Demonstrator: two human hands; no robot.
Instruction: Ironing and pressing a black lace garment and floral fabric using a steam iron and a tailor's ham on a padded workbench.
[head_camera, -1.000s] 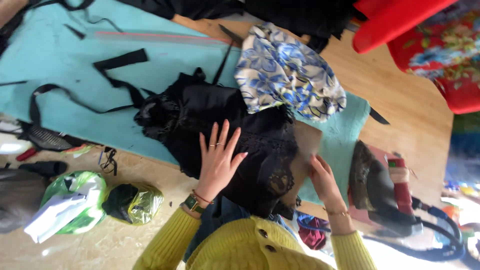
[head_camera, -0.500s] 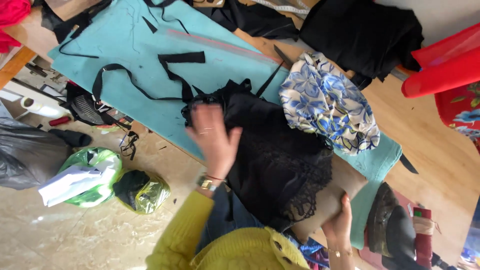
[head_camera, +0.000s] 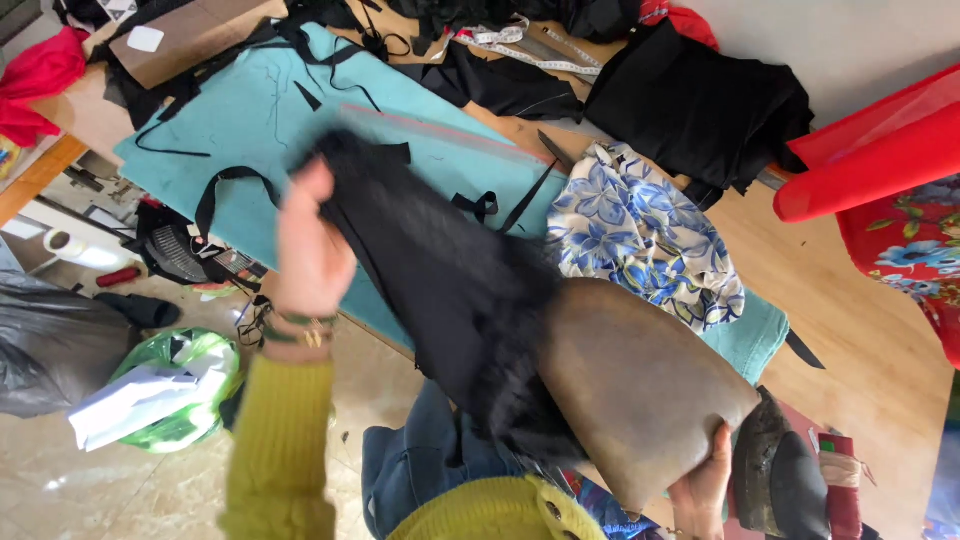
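My left hand (head_camera: 310, 250) grips the upper end of a black lace garment (head_camera: 440, 290) and holds it lifted above the teal mat (head_camera: 250, 110). The fabric hangs, blurred, down toward my lap. My right hand (head_camera: 705, 490) holds the lower edge of a brown curved board (head_camera: 640, 385), tilted up with the black fabric draped over its left side. A yellow sleeve covers my left arm, with bracelets at the wrist.
A blue and white floral cloth (head_camera: 640, 230) lies bunched on the mat's right part. Black fabric pieces (head_camera: 700, 105) and a measuring tape (head_camera: 530, 50) lie at the back. Red fabric (head_camera: 870, 150) is at right, an iron (head_camera: 775, 475) at lower right, bags (head_camera: 160, 390) on the floor.
The black garment has come up off the mat. My left hand went from lying flat on it to gripping and lifting it leftward. My right hand raised the brown board.
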